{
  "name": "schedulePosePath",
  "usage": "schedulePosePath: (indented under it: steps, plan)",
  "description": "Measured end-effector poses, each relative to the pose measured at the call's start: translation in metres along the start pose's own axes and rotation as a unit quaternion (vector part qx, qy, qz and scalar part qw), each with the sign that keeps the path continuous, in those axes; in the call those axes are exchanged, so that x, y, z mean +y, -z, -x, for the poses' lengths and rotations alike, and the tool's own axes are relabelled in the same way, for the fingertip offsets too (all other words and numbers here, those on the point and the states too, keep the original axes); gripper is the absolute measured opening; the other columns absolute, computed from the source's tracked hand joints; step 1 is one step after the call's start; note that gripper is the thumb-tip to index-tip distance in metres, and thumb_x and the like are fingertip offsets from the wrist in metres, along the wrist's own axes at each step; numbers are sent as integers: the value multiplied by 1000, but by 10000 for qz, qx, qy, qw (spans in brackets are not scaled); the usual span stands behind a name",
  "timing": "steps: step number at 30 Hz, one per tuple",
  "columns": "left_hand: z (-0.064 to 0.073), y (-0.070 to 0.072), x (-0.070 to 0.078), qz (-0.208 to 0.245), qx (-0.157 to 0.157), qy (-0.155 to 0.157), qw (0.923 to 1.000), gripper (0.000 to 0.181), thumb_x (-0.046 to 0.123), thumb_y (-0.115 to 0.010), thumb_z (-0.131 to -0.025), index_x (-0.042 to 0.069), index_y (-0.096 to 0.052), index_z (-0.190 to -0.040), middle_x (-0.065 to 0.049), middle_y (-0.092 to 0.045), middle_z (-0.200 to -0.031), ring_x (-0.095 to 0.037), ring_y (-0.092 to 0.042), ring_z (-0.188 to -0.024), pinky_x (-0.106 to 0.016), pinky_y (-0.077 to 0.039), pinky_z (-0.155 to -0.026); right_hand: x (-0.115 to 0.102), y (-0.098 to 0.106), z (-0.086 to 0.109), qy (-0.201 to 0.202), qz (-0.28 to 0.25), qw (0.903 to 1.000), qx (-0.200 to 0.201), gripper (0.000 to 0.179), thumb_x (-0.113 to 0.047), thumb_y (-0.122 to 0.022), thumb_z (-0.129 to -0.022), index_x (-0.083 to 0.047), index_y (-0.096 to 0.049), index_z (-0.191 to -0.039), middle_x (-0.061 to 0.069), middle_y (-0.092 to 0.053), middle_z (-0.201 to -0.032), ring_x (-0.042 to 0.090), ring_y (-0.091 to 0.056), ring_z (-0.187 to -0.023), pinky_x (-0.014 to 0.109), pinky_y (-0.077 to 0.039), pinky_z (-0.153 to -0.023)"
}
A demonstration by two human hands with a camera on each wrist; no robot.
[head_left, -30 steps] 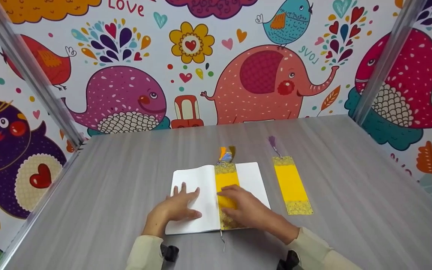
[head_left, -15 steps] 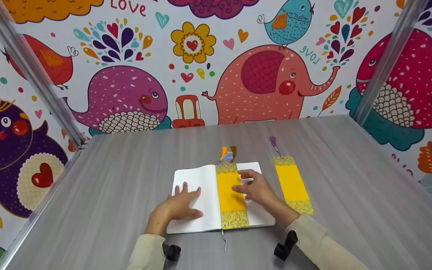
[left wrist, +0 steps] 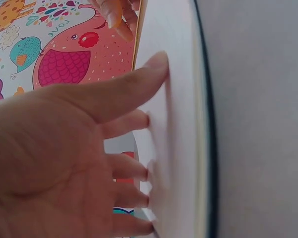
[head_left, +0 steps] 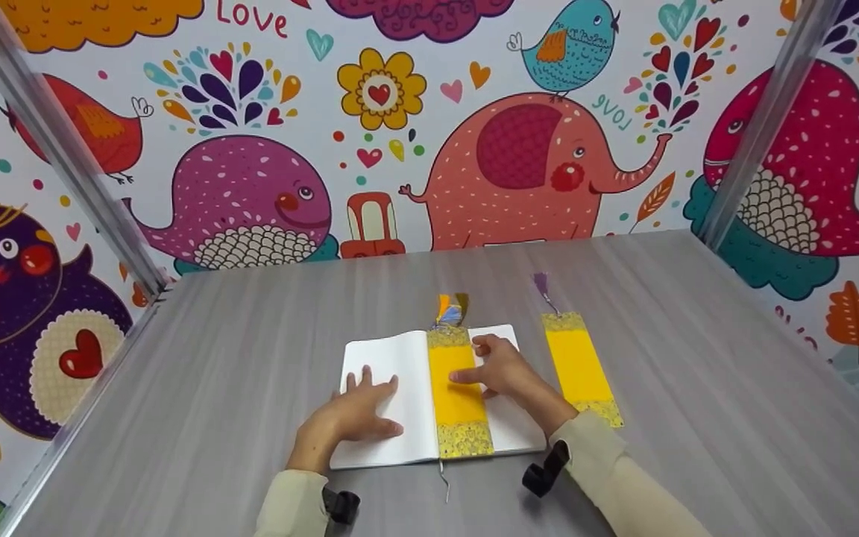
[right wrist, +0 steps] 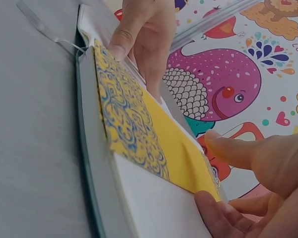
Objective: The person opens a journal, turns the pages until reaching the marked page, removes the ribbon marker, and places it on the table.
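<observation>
An open notebook (head_left: 392, 358) with blank white pages lies on the table. Along its middle fold, mostly over the right page, lies a yellow bookmark (head_left: 453, 403) with patterned ends. Orange, blue and olive tassels (head_left: 450, 309) stick out beyond the notebook's top edge. My left hand (head_left: 351, 412) rests on the left page, fingers spread. My right hand (head_left: 502, 367) is at the bookmark's right edge. Its thumb stands over the yellow part, and the lower fingertips touch the page beside the edge, as the right wrist view (right wrist: 258, 183) shows; nothing is gripped.
A second yellow bookmark (head_left: 580, 365) with a purple tassel (head_left: 541, 283) lies on the grey table (head_left: 250, 358), right of the notebook. A thin ribbon (head_left: 444, 477) hangs from the notebook's lower edge. Behind the table stands a wall (head_left: 370, 164) printed with cartoon animals.
My right hand has moved from over the middle of the bookmark to its right edge, uncovering its lower patterned end. The left hand stays on the left page.
</observation>
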State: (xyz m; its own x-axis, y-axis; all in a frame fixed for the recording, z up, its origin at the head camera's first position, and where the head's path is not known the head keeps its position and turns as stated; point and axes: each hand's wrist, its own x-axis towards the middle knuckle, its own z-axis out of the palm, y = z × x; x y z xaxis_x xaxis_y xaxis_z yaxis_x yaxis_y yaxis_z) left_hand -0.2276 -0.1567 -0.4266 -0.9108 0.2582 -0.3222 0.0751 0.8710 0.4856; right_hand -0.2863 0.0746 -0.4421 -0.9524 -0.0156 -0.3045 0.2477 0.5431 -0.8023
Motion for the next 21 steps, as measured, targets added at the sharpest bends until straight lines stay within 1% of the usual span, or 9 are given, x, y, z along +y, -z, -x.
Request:
schedulePosePath:
  steps: [2, 4, 7, 9, 12, 15, 18, 19, 21]
  plan:
    - [0, 0, 0, 0, -4, -21, 10000, 77, 24, -76, -88, 8, -39, -154, -36, -12, -162, -58, -5, -150, -72, -9, -119, -1, -3, 2, 34, 183, 9998, 55, 84, -26, -90, -74, -8, -48, -145, 14, -52, -140, 27, -56, -110, 29, -60, -74]
    - [0, -1, 0, -19, -1, -48, 10000, 77, 24, -76, -88, 8, -39, -154, -36, -12, -162, -58, -5, -150, -72, -9, -119, -1, -5, 5, 135, 481, 9986, 145, 87, -29, -91, -72, -8, -47, -145, 15, -50, -138, 27, -56, -111, 33, -59, -85]
    - [-1, -2, -1, -18, -5, -90, 10000, 77, 24, -76, -88, 8, -39, -154, -37, -13, -161, -59, -5, -149, -72, -10, -118, -2, -9, 9, 337, 949, 9945, 272, 90, -30, -92, -70, -7, -47, -144, 17, -49, -133, 29, -56, -109, 42, -53, -101]
    - [-1, -1, -1, -28, 7, -94, 10000, 77, 25, -76, -88, 8, -39, -154, -37, -12, -161, -59, -5, -149, -73, -11, -118, -3, -11, 11, 411, 1169, 9917, 350, 93, -30, -92, -69, -6, -45, -145, 19, -51, -131, 29, -56, -108, 46, -49, -107]
    - [-1, -1, -2, -13, 34, -77, 10000, 78, 25, -76, -88, 8, -39, -154, -38, -12, -161, -59, -5, -149, -73, -10, -118, -4, -12, 11, 463, 1285, 9900, 345, 93, -29, -92, -70, -2, -44, -145, 20, -56, -129, 30, -57, -106, 49, -48, -107]
    - [0, 0, -2, -6, 46, -52, 10000, 78, 25, -77, -87, 8, -39, -154, -38, -12, -161, -59, -5, -149, -73, -10, -118, -4, -10, 10, 496, 1204, 9911, 273, 93, -26, -92, -71, 1, -43, -144, 21, -58, -132, 30, -58, -108, 49, -47, -108]
    - [0, 0, -2, 34, 36, -89, 9999, 78, 25, -77, -87, 8, -39, -154, -38, -11, -161, -59, -4, -149, -73, -9, -118, -3, -7, 9, 460, 1099, 9927, 183, 88, -24, -91, -73, 1, -44, -143, 21, -60, -132, 30, -59, -109, 47, -49, -107]
    - [0, 0, -2, 39, 29, -113, 9999, 78, 24, -76, -87, 7, -39, -154, -38, -10, -161, -59, -4, -149, -73, -9, -118, -3, -6, 9, 440, 1077, 9931, 158, 87, -24, -90, -73, 1, -44, -143, 20, -61, -132, 29, -59, -108, 46, -50, -105]
    - [0, 0, -2, 36, 26, -155, 9999, 78, 24, -76, -87, 6, -39, -154, -38, -10, -161, -59, -3, -149, -73, -9, -118, -2, -3, 7, 395, 1042, 9937, 109, 82, -22, -90, -74, 0, -46, -140, 19, -62, -126, 27, -60, -102, 41, -56, -94]
